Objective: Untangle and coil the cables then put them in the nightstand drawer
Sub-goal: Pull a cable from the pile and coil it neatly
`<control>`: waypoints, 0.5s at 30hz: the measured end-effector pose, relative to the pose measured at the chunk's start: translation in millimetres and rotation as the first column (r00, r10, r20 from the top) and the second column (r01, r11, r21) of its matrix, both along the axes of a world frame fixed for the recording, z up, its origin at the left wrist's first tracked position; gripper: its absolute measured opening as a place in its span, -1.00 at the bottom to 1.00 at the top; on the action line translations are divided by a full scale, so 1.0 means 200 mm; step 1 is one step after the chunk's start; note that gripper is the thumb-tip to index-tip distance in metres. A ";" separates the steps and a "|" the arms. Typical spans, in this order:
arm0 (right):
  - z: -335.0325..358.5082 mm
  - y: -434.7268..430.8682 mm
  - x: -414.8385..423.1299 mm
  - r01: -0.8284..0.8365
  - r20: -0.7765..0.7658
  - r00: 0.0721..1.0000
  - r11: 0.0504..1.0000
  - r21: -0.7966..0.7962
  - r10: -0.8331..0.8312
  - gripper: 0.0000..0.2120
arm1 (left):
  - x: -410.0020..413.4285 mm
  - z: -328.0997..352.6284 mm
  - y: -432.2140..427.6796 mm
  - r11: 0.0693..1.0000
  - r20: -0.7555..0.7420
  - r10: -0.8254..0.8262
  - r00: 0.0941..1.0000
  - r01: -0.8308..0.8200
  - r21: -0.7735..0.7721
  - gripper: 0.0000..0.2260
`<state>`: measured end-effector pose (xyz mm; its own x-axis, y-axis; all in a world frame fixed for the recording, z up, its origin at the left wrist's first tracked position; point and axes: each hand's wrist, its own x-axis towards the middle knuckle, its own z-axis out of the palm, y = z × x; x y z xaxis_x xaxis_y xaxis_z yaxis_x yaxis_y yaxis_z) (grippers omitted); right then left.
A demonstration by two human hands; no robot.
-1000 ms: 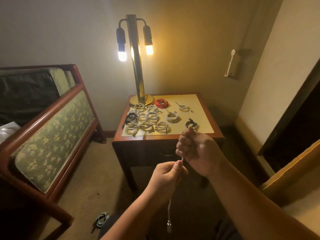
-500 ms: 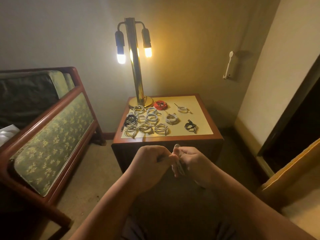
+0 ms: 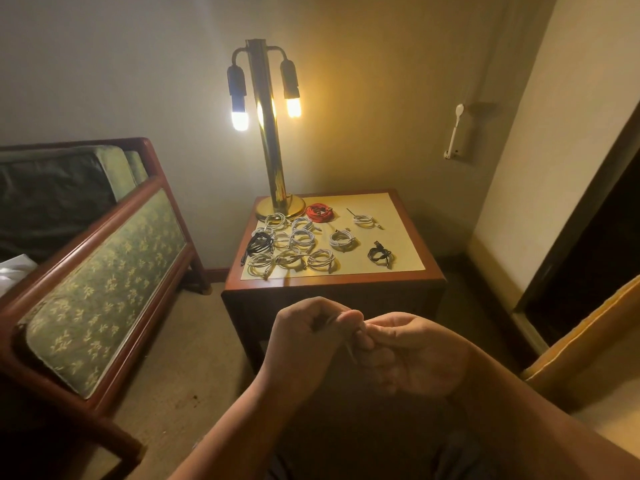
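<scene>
Both my hands meet in front of the nightstand (image 3: 332, 289), below its front edge. My left hand (image 3: 308, 327) pinches a thin white cable (image 3: 350, 346) between thumb and fingers. My right hand (image 3: 412, 355) curls its fingers round the same cable; most of it is hidden inside the hands. On the nightstand top lie several coiled white cables (image 3: 301, 239), a red coil (image 3: 320, 213) near the lamp, a black bundle (image 3: 258, 242) at the left and a small black coil (image 3: 380, 255) at the right. No drawer front is visible.
A brass two-bulb lamp (image 3: 268, 140) stands at the nightstand's back left corner. A wooden bench with green patterned upholstery (image 3: 104, 271) lies to the left. A yellow-edged piece of furniture (image 3: 588, 344) sits at the right, by a dark doorway. Carpet covers the floor.
One second ago my hands were apart, drawing the white cable between them with its end dangling. They have since come together, and the cable is gathered inside them.
</scene>
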<state>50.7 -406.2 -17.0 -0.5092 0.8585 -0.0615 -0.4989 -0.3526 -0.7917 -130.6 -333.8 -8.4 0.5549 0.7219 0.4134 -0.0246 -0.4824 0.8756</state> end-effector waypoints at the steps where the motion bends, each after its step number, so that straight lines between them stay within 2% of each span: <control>1: 0.00 -0.01 0.01 0.003 0.007 1.000 1.000 0.000 -0.003 -0.81 | 0.00 0.00 0.01 1.000 -0.005 0.024 1.000 -0.024 0.001 -0.84; 3: 0.01 -0.02 0.04 0.063 0.069 0.996 0.998 0.003 -0.063 -0.79 | 0.00 -0.01 0.04 1.000 0.009 0.024 1.000 -0.024 -0.017 -0.73; 5: 0.03 -0.03 0.04 0.191 0.208 0.959 0.982 0.014 -0.190 -0.74 | -0.01 0.00 0.05 0.990 0.043 -0.018 0.999 0.024 -0.138 -0.69; 6: 0.04 -0.04 0.03 0.270 0.317 0.908 0.961 0.055 -0.273 -0.73 | -0.01 0.01 0.06 0.970 0.065 -0.041 0.997 0.056 -0.236 -0.69; 7: 0.05 -0.04 0.01 0.333 0.452 0.816 0.932 0.143 -0.361 -0.74 | -0.01 0.02 0.07 0.937 0.088 -0.063 0.994 0.089 -0.338 -0.70; 8: 0.06 -0.05 0.00 0.354 0.588 0.675 0.894 0.273 -0.447 -0.76 | -0.02 0.03 0.08 0.898 0.104 -0.082 0.991 0.119 -0.423 -0.71; 10: 0.08 -0.05 -0.02 0.237 0.746 0.381 0.837 0.493 -0.547 -0.78 | -0.03 0.04 0.10 0.841 0.111 -0.129 0.985 0.168 -0.514 -0.77; 11: 0.08 -0.06 -0.03 0.162 0.783 0.300 0.838 0.521 -0.545 -0.77 | -0.04 0.04 0.11 0.823 0.108 -0.155 0.982 0.188 -0.536 -0.82; 12: 0.08 -0.06 -0.03 0.125 0.804 0.279 0.850 0.511 -0.525 -0.76 | -0.05 0.04 0.11 0.809 0.105 -0.177 0.979 0.206 -0.550 -0.85; 13: 0.09 -0.06 -0.03 0.117 0.813 0.299 0.865 0.488 -0.499 -0.77 | -0.05 0.04 0.12 0.807 0.103 -0.199 0.975 0.222 -0.548 -0.86; 15: 0.10 -0.08 -0.03 0.130 0.809 0.362 0.884 0.448 -0.463 -0.76 | -0.06 0.01 0.14 0.888 0.020 -0.193 0.981 0.183 -0.421 -0.87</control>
<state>44.1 -422.0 3.0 -0.0159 0.9986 -0.0507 0.5046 -0.0357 -0.8626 -142.1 -306.1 -7.2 0.7032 0.7062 0.0819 -0.0566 -0.0592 0.9966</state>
